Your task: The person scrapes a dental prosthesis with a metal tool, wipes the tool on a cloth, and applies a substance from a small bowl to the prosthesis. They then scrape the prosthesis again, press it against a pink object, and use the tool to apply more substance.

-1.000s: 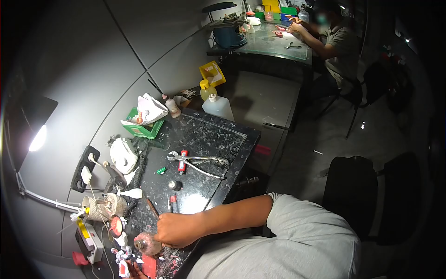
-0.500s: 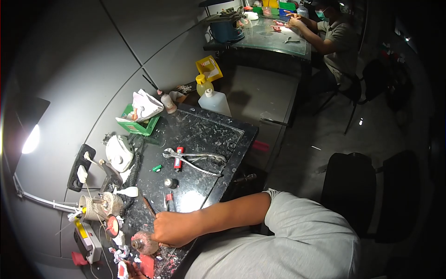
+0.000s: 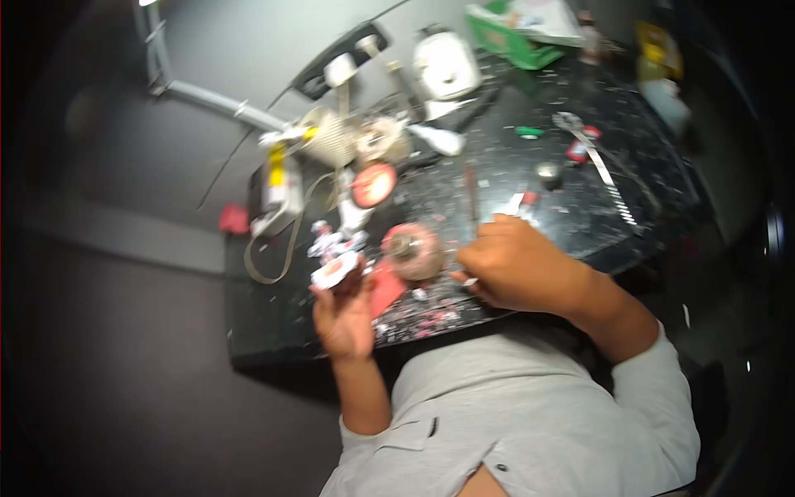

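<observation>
Between the fingers of my left hand (image 3: pixel 346 323) is a small white piece with a pink middle (image 3: pixel 336 271), perhaps a plaster cast; blur hides its detail. My right hand (image 3: pixel 522 263) is closed in a fist around a thin brown-handled tool (image 3: pixel 471 192), whose handle sticks out above the fist. Between my hands stands a round, pink-smeared glass jar with a metal top (image 3: pixel 414 253). A flat red sheet (image 3: pixel 386 288) lies beside my left hand, with pink and white scraps (image 3: pixel 431 319) along the table's front edge.
Metal pliers (image 3: pixel 603 170), a red lighter (image 3: pixel 580 149) and a small dark-and-silver round container (image 3: pixel 548 173) lie to the right. Behind are a round dish of pink material (image 3: pixel 374 184), a white mask-like object (image 3: pixel 447 65), a power strip (image 3: pixel 341 62) and a green basket (image 3: pixel 517 41).
My view has swung left and down, so the other person is out of sight. My left hand with the white-and-pink piece now shows fully. My right fist still holds the tool.
</observation>
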`<control>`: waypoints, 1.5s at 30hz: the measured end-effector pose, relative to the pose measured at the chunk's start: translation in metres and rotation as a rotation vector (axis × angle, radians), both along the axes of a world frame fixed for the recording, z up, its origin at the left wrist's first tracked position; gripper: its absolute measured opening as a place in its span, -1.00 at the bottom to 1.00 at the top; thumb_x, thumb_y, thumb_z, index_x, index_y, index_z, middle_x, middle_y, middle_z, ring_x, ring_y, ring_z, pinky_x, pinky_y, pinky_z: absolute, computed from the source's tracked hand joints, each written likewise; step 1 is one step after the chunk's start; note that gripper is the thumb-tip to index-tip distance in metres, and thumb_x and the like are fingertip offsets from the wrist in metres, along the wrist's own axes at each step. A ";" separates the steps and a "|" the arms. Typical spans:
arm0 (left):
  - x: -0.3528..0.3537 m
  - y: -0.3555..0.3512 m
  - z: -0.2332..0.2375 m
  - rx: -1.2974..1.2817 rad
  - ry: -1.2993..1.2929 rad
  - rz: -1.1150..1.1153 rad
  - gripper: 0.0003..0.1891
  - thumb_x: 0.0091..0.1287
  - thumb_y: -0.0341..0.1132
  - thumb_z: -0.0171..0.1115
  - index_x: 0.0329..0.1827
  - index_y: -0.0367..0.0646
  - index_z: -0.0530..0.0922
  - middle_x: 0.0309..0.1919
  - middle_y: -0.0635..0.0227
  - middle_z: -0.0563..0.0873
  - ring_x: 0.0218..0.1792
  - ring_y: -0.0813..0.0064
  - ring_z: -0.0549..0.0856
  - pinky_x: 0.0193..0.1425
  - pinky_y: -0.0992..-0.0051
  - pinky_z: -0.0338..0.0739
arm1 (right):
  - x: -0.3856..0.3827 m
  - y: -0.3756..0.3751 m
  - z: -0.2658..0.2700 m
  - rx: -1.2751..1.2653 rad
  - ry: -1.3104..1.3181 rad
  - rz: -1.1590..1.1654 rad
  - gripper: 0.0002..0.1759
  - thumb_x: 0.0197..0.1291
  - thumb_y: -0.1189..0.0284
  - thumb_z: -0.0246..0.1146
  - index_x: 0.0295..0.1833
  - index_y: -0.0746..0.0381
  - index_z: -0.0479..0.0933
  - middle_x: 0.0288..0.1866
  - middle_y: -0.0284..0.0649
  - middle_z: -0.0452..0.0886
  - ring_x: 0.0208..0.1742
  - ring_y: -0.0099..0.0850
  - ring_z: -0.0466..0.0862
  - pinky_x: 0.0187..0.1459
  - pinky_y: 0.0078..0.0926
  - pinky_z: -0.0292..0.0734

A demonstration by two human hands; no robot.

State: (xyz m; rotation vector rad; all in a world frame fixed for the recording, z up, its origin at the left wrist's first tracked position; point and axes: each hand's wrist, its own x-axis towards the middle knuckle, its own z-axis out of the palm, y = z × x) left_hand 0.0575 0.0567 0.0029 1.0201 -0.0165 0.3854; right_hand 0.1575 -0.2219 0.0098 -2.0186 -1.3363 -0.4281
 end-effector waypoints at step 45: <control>0.033 -0.024 0.012 1.142 -0.186 0.273 -0.31 0.11 -0.36 0.59 0.31 -0.44 0.54 0.27 -0.02 0.61 0.33 0.19 0.55 0.48 0.23 0.35 | -0.004 -0.010 0.008 -0.017 0.003 0.000 -0.83 0.19 0.38 0.32 -0.41 0.20 0.57 -0.54 -0.24 0.66 -0.38 -0.32 0.67 -0.22 -0.35 0.47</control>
